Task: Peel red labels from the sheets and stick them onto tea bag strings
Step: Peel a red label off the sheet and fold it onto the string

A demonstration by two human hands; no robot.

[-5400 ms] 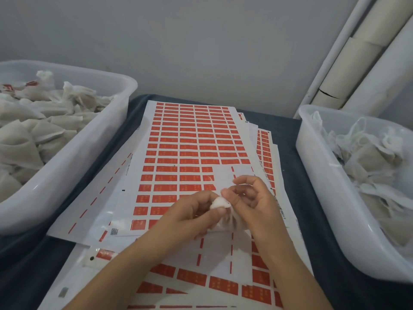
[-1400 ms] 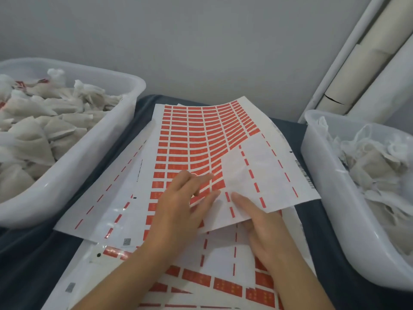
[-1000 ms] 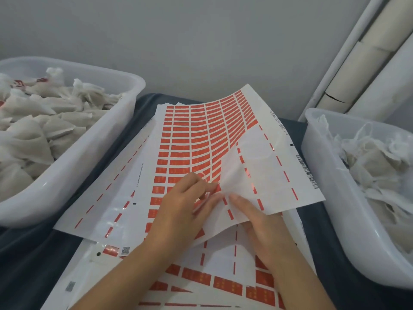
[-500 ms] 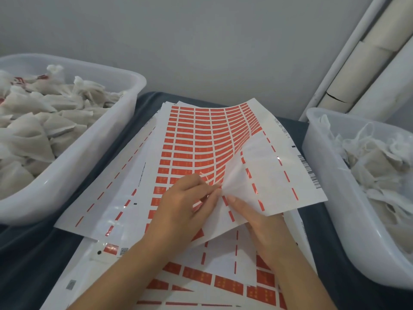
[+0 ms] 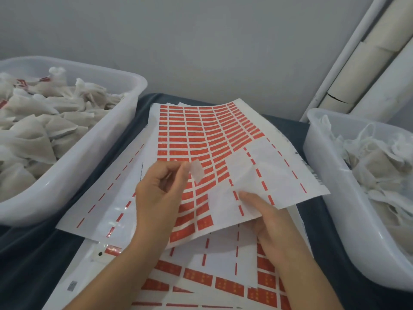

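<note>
Holding a freshly peeled label [image 5: 197, 173] now, the left hand [image 5: 159, 191] pinches it just above the sheet [image 5: 201, 139] it was picking at. The right hand [image 5: 266, 217] grips that sheet's lifted edge, so a tea bag string comes next, I guess.

left hand [image 5: 161, 193] pinches label [image 5: 197, 173] | right hand [image 5: 268, 218] holds sheet [image 5: 223, 157]

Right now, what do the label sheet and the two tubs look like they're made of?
Label sheet: looks like thin glossy paper, probably a coated release liner; it curls where lifted and shows sheen where labels are gone.
Left tub and right tub: apparently translucent white plastic, smooth and slightly shiny, with contents showing dimly through the walls.
</note>
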